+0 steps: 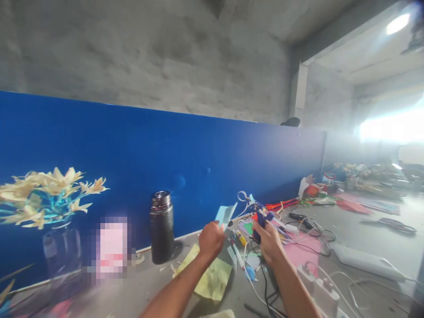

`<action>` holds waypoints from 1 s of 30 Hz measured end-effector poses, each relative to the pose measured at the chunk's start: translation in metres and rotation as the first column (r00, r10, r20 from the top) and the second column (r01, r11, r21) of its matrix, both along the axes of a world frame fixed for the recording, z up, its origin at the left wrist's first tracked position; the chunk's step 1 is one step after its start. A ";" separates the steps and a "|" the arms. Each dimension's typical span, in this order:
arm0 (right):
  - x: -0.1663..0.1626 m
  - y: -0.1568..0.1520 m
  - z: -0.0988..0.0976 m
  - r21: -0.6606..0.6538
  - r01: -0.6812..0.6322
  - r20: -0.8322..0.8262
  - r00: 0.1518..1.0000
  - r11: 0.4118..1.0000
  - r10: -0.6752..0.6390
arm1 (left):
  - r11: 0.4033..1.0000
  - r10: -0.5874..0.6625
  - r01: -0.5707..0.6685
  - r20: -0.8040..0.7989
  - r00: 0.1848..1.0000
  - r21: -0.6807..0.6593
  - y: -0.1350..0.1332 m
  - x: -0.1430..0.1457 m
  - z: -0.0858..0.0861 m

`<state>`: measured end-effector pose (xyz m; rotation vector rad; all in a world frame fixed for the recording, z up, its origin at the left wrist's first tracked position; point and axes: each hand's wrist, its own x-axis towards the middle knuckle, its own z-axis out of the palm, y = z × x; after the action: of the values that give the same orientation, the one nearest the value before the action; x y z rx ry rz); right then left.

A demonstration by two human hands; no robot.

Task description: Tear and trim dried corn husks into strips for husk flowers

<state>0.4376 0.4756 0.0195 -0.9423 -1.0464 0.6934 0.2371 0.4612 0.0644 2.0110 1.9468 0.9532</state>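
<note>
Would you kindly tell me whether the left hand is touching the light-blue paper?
Touching: the head view shows the left hand gripping the light-blue paper at its lower end.

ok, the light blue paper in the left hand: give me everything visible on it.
The light blue paper is a small, plain, thin-looking piece that seems folded or creased, with a paler flap angling up on its right side. The left hand grips its lower end, hiding that part; the rest sticks up above the fist, tilted to the right. It is held above the table, seen against the blue partition. Blur hides any fine marks.
</note>
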 end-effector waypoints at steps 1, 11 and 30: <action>0.002 -0.003 0.002 0.011 -0.033 -0.081 0.996 0.999 0.034 | 1.000 0.019 -0.019 0.023 1.000 -0.009 0.005 -0.005 0.000; -0.003 -0.028 0.016 0.104 -0.376 -0.394 0.834 0.921 0.385 | 0.996 -0.007 -0.015 0.229 0.973 0.092 0.036 -0.003 0.003; -0.008 -0.028 -0.001 -0.018 -0.538 -0.237 0.821 0.843 0.519 | 0.794 -0.517 0.608 0.529 0.673 0.003 0.024 -0.020 0.053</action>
<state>0.4298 0.4474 0.0182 -0.6166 -1.0896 1.2883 0.2172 0.4849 0.1176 1.8286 0.9843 0.9641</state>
